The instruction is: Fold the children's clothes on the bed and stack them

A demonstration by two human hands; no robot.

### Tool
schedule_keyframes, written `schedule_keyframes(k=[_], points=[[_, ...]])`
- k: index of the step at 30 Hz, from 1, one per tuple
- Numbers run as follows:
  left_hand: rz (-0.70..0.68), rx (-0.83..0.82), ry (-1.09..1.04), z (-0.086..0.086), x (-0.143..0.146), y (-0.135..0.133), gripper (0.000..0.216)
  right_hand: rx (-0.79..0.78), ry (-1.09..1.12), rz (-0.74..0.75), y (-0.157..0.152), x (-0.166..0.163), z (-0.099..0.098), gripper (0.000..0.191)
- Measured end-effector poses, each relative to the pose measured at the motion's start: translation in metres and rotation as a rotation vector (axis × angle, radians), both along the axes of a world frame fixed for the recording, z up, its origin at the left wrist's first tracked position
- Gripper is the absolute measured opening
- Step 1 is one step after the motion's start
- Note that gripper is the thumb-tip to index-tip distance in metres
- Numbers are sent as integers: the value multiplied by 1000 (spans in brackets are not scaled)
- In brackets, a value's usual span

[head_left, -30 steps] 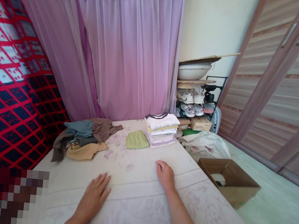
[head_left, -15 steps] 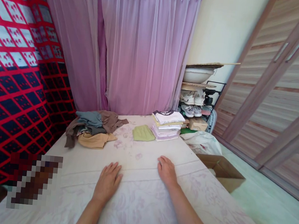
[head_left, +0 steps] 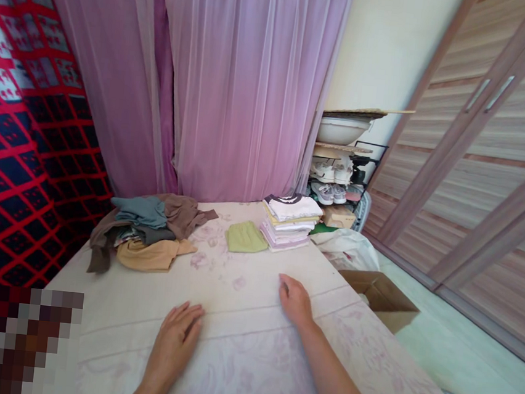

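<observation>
My left hand [head_left: 177,337] is over the floral-patterned bed sheet [head_left: 247,356], its fingers stretched out and slightly bent, holding nothing. To the right, my right hand [head_left: 296,300] is palm inward at the sheet, fingers loosely extended and without any object. Beyond it lies a folded green garment [head_left: 246,237], touching or close to a neat stack of folded clothes [head_left: 290,224] topped by a white shirt with a dark collar. At the far left is a loose heap of clothes: a brown garment [head_left: 186,214], a blue-grey one [head_left: 143,211] and a tan one [head_left: 148,255].
An open cardboard box [head_left: 381,292] stands on the floor right of the bed. Behind it are a white plastic bag [head_left: 350,247] and a shoe rack [head_left: 377,165]. A wardrobe [head_left: 471,155] lines the right; a purple curtain [head_left: 244,96] hangs at the back.
The view has turned slightly right and downward. My left hand has shifted a little toward me and left, its fingers more bent; my right hand has turned slightly inward. The clothes have not moved.
</observation>
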State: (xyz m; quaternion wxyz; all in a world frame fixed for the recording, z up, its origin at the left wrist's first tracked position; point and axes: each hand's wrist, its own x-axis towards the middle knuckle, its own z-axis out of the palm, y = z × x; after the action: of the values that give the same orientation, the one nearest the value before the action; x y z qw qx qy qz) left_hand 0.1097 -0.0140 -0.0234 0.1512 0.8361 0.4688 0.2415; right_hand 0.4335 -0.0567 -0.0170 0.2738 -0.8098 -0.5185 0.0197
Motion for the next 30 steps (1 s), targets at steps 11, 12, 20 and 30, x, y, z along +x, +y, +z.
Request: schedule_keyframes(k=[11,12,20,30], points=[[58,13,-68,-7,-2,10,38,-105,68,-288,83,71,61,58],[59,17,-66,-8,-2,10,38,-103,69,-286,86,72,61,58],[36,135,-63,-16,-7,14,35,-144,-26,-262,95,82,54,61],[-20,249,-43,-23,-10,13,32,-102,-10,-341,89,93,47,59]])
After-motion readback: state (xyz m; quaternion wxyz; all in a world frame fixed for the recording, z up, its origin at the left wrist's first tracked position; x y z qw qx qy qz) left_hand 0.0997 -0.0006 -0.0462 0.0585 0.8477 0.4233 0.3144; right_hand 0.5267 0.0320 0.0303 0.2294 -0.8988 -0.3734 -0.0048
